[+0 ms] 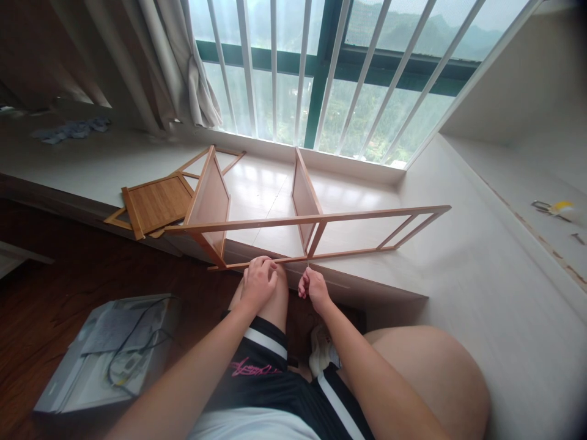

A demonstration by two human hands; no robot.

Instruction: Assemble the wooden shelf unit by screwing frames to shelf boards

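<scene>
A bamboo shelf frame (293,220) lies on its side on a white window ledge (458,275), with two upright shelf boards fixed between its long rails. My left hand (258,282) is closed on the near lower rail. My right hand (313,287) is pinched round a thin metal tool, probably a hex key, whose tip points up at the rail by the second board's joint.
A loose bamboo shelf board (158,205) and side frame lie on the ledge at the left. An open cardboard box (107,354) with papers and a cable sits on the dark wood floor. A yellow-handled tool (557,208) lies on the right counter. My knees are below the ledge.
</scene>
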